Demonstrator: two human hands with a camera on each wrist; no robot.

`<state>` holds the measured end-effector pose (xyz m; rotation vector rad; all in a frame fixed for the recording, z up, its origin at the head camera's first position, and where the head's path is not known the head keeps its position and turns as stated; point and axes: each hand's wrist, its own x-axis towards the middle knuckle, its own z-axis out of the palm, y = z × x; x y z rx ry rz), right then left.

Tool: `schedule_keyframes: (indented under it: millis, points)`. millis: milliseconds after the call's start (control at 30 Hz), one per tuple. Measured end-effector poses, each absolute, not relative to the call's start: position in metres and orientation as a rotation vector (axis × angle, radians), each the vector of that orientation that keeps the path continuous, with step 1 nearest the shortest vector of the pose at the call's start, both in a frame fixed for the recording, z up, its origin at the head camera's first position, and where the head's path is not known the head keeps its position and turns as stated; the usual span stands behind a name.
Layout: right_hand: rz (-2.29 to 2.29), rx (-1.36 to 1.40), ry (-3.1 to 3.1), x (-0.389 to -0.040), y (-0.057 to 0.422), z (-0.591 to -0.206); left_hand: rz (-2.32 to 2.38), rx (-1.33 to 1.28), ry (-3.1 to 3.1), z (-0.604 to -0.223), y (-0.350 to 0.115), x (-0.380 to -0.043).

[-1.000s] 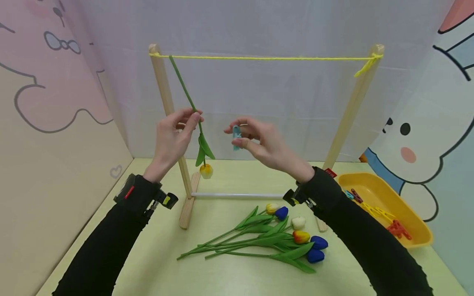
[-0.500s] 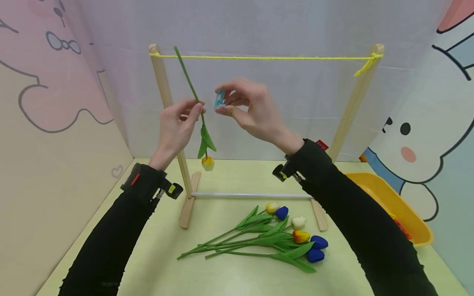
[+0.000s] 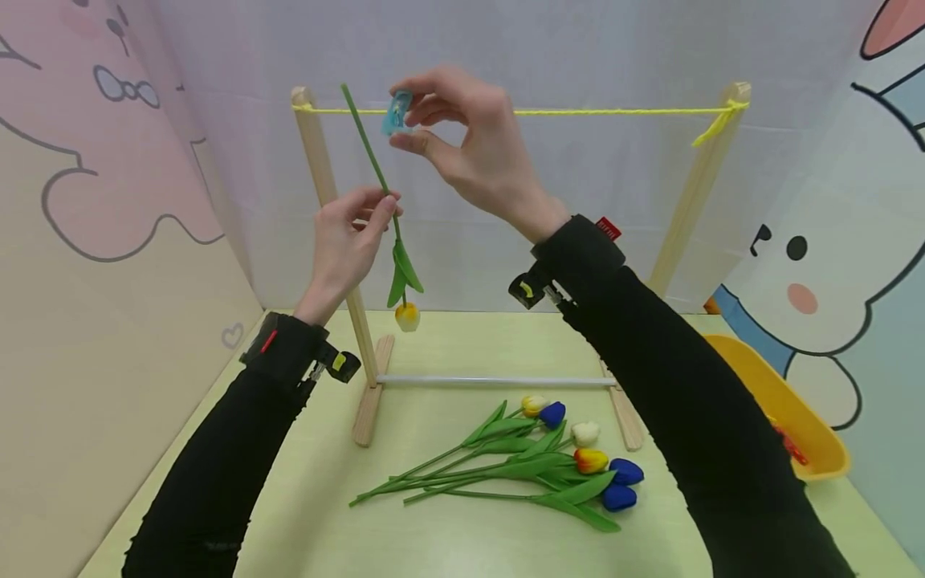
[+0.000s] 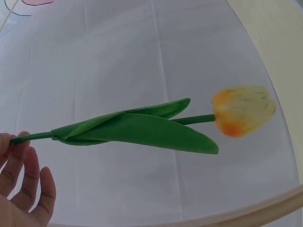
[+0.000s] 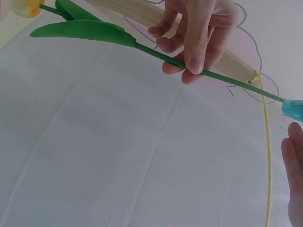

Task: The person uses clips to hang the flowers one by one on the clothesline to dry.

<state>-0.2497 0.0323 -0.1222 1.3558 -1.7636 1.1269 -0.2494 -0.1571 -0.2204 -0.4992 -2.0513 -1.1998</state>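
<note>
One slim-stemmed tulip [image 4: 142, 130], translucent blue clip [image 3: 397, 112], taut yellow cord [image 3: 614, 111]

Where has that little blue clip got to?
In the head view, the blue clip is left of centre, pinched by the right hand, appearing over the yellow string, just right of the tulip stem.
</note>
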Motion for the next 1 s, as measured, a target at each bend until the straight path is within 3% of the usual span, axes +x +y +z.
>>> schedule_keyframes:
  millis: [1000]
  points:
    - [1.257, 1.128, -1.979, -0.273, 0.006, -0.095, -1.229, -0.431, -2.109, -0.218, -0.156, -0.253]
